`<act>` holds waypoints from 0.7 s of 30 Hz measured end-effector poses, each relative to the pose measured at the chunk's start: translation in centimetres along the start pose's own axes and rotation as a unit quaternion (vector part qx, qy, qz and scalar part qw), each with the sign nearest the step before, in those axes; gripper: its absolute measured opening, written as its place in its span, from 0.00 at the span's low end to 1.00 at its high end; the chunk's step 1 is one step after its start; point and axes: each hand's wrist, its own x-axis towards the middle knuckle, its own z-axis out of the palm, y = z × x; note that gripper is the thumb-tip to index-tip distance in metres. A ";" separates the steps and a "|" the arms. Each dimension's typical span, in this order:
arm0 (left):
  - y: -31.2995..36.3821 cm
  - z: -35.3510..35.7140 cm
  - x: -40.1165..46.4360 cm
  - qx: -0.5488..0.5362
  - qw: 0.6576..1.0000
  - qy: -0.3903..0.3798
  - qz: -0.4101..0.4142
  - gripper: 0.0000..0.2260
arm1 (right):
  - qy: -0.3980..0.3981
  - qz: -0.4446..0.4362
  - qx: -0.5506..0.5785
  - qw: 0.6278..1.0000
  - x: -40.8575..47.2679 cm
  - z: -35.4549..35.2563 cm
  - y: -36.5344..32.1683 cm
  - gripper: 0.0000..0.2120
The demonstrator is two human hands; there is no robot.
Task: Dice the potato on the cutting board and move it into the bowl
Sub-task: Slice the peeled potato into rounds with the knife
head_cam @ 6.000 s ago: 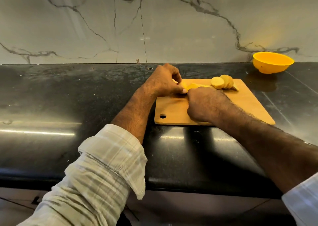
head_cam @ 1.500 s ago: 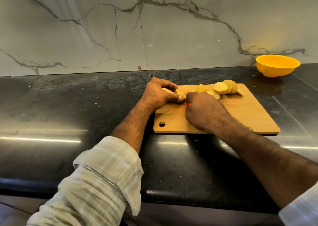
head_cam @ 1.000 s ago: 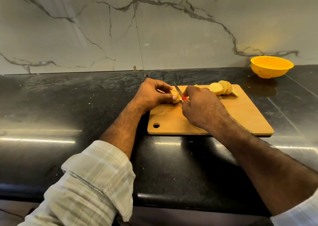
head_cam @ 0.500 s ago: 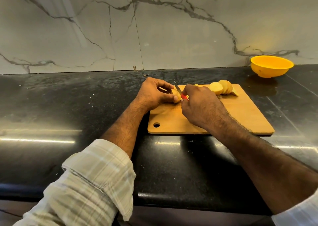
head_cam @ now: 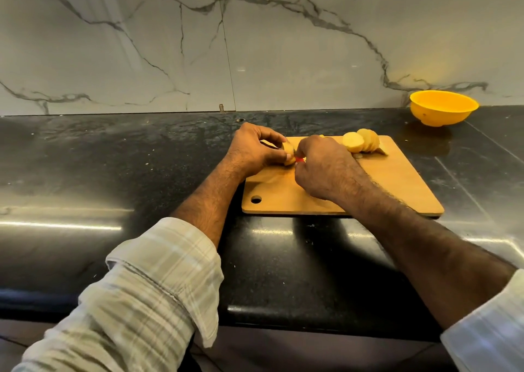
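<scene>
a person slices potato on a board (head_cam: pixel 397 184) at a black counter (head_cam: pixel 113 173). the left hand (head_cam: pixel 252 150) pinches the uncut potato end (head_cam: pixel 289 156) at the board's far left corner, its cut face toward the right hand (head_cam: pixel 326 170), which touches it and is clenched round a red-handled knife (head_cam: pixel 299 160), blade hidden. cut slices (head_cam: pixel 361 144) lean in a row just right of the hands. the bowl (head_cam: pixel 443 108) sits well apart, far right, nearer the right hand.

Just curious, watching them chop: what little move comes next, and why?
Probably another downward cut. The left hand grips the potato piece, the right hand holds the red-handled knife against it, and the slices remain undiced.
</scene>
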 end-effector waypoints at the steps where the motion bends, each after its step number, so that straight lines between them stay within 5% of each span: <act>1: -0.1 0.0 0.1 0.002 1.000 0.001 -0.001 0.15 | -0.009 -0.002 -0.013 1.000 -0.1 0.1 -0.1 0.15; 12: -1.2 -1.0 0.3 0.005 1.000 0.031 -0.002 0.19 | -0.051 0.000 -0.088 0.995 -0.4 0.1 0.8 0.18; 21: -1.0 -0.8 0.2 0.006 1.000 -0.012 0.026 0.15 | 0.037 -0.009 -0.011 0.999 0.5 0.8 1.1 0.15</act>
